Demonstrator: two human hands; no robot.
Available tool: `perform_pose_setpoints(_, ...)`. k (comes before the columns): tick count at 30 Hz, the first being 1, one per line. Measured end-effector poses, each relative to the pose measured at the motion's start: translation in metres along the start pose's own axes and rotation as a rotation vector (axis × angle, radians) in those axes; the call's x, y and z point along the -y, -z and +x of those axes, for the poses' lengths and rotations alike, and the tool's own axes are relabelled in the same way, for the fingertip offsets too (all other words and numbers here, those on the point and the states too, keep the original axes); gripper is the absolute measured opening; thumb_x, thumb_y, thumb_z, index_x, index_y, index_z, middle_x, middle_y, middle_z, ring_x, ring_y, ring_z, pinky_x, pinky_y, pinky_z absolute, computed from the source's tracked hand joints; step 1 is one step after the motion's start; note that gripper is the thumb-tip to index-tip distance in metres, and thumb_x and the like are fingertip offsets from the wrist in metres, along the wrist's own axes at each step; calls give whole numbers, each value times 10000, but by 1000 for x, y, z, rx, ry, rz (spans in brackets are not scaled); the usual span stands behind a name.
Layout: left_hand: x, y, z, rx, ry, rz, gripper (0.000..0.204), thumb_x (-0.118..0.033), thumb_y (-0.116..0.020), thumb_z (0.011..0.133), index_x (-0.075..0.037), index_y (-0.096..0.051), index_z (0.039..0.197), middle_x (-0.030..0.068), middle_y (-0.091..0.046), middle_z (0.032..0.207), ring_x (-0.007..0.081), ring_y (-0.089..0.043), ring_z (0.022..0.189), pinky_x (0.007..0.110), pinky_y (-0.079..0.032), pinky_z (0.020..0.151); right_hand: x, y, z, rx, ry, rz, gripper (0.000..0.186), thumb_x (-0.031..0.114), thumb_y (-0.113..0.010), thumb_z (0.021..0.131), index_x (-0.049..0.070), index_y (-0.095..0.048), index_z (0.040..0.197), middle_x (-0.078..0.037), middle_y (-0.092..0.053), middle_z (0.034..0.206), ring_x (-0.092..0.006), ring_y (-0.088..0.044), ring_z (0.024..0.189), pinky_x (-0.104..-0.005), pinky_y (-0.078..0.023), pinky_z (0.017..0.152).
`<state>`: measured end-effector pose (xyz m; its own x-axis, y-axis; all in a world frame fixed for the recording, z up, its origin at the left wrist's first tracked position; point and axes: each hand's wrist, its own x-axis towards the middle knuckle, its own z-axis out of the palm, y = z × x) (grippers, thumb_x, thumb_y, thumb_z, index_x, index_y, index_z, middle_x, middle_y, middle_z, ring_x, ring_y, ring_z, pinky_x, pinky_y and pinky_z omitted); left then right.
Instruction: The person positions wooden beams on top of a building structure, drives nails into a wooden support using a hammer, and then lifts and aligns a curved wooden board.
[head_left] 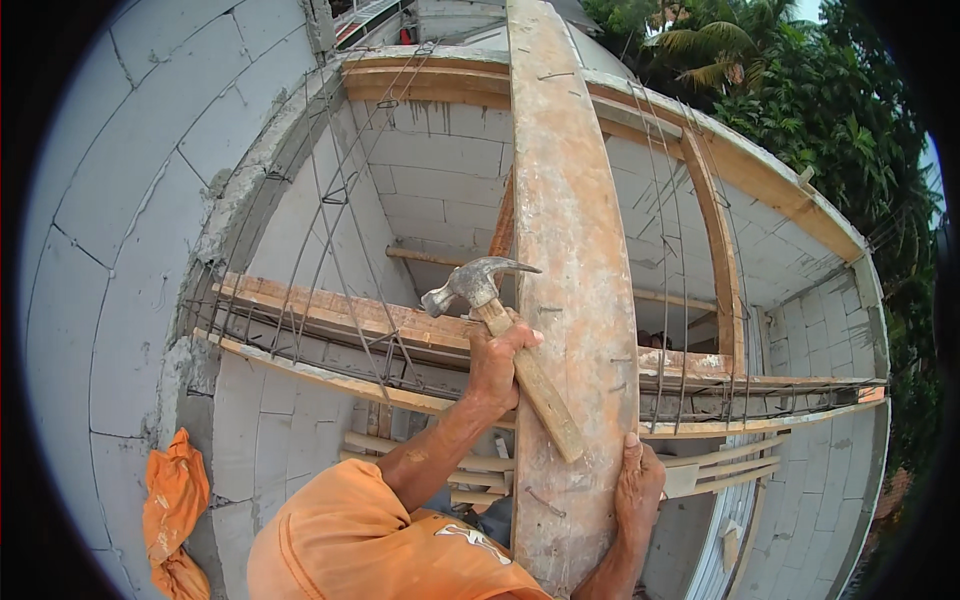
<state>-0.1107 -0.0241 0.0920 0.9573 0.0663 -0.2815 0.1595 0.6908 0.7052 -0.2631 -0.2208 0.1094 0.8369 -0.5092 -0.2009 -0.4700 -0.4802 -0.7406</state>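
My left hand (497,362) is closed around the wooden handle of a claw hammer (478,285), just below its steel head. The head is raised to the left of a long, worn wooden plank (572,230), and the handle end lies across the plank's face. The plank runs from near my body up and away over the wall opening. My right hand (638,488) grips the plank's right edge low down, thumb on its face. Several bent nails stick out of the plank. An orange sleeve covers my left upper arm.
Grey block walls (130,230) surround a room below. Wooden formwork boards (330,315) and steel rebar cages (340,230) run along the wall tops. An orange cloth (172,512) hangs at the lower left. Trees (820,110) stand at the upper right.
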Motion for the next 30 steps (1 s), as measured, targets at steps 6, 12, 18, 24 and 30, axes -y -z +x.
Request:
perform_pose_setpoints(6,-26,58,20,-136,-10,-75,155,2,-683,741,-79,-577,820,-7,-534,795,135,-525,719,330,-454,664,28,-39,4,87,79,-120,566,443,-507,1073,-79,-614,881,-99,-548,706,-169,-438,692,-365,-425,641)
perform_pose_setpoints(12,-60,82,23,-103,-29,-39,152,0,-681,741,-78,-573,815,-7,-533,808,133,-521,727,328,-445,667,38,-78,2,93,66,-67,572,451,-488,1072,-77,-606,887,-220,-559,707,-290,-481,665,-441,-439,652)
perform_pose_setpoints(18,-75,89,36,-81,77,-94,121,-13,-684,745,-40,-609,836,30,-594,819,156,-577,732,344,-488,688,49,-87,-2,82,59,-67,535,418,-500,1078,-68,-592,871,-150,-528,685,-213,-453,668,-407,-419,626)
perform_pose_setpoints(24,-91,99,58,-73,32,-11,138,1,-676,747,-71,-593,832,-3,-538,804,134,-533,757,320,-456,686,67,-118,-14,63,91,-51,514,390,-497,1085,-64,-565,852,-127,-485,669,-209,-430,662,-398,-400,614)
perform_pose_setpoints(30,-88,119,83,-85,128,-21,99,-53,-679,737,-80,-587,761,-6,-533,775,132,-505,703,314,-433,664,71,-141,2,30,82,-159,498,395,-487,1088,-49,-555,872,-126,-462,682,-218,-428,677,-397,-399,630)
